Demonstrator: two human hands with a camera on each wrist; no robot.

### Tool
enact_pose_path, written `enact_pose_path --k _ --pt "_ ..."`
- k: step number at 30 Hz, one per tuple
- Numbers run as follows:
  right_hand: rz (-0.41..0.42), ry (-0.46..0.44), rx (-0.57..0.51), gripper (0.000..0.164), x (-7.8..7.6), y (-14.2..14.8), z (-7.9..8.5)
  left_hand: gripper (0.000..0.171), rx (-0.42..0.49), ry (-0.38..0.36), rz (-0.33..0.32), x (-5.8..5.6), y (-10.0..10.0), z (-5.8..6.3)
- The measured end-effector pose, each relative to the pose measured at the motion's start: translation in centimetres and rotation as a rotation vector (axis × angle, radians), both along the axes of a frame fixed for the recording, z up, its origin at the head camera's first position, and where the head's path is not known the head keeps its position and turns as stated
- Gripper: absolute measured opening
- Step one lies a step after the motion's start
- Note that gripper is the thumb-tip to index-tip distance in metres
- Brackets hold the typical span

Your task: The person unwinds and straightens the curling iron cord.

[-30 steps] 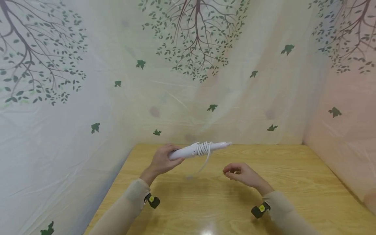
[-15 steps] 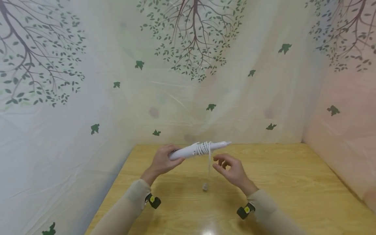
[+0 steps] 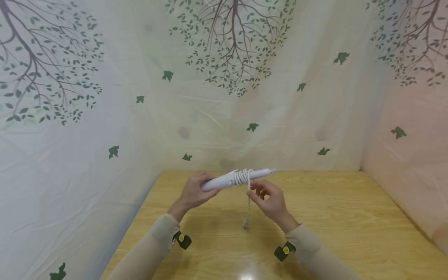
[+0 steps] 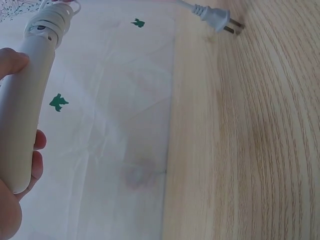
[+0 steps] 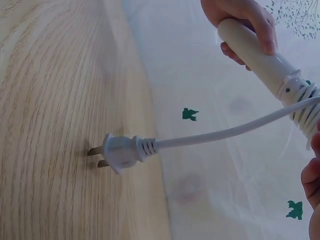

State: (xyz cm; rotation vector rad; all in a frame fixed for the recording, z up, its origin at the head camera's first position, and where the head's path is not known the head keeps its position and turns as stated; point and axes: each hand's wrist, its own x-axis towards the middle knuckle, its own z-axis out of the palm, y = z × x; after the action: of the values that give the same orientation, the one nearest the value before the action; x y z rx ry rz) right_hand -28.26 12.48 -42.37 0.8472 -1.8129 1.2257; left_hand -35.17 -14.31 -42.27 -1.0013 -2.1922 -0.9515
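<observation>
My left hand (image 3: 196,191) grips the thick end of a white wand-shaped electrical appliance (image 3: 219,182), held above the table and tilted slightly up to the right. White cord (image 3: 241,177) is wound around its middle, and its narrower end points right. From the coil a loose length hangs down to a two-prong plug (image 5: 121,151). My right hand (image 3: 271,200) is beside this hanging cord, fingers bent and thumb apart from them. Its thumb tip overlaps the cord in the head view; I cannot tell whether they touch. Only its fingertips (image 5: 311,175) appear at the right wrist view's edge.
A wood-grain table (image 3: 332,217) lies under both hands. Pale cloth walls (image 3: 210,105) printed with trees and green leaf shapes stand at the back and both sides. Each wrist wears a small dark camera (image 3: 182,240).
My right hand has moved left and a little up to the hanging cord. The plug has swung from the left to hang nearly straight down. My left hand keeps its grip, almost unmoved.
</observation>
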Motion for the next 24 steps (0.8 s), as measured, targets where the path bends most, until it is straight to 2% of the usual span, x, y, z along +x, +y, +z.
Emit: enact_pose_path --k 5,15,24 --pt "-0.032 0.019 -0.028 0.024 -0.2 -0.6 0.0 0.030 0.003 0.002 -0.004 0.0 0.0 0.0" --pt "-0.065 -0.018 -0.084 0.020 -0.1 -1.1 -0.3 0.029 0.005 -0.013 -0.003 0.1 0.2 -0.1" --pt "-0.098 -0.047 -0.087 0.015 0.2 -1.0 0.3 0.030 -0.015 -0.040 0.028 0.0 -0.2 -0.3"
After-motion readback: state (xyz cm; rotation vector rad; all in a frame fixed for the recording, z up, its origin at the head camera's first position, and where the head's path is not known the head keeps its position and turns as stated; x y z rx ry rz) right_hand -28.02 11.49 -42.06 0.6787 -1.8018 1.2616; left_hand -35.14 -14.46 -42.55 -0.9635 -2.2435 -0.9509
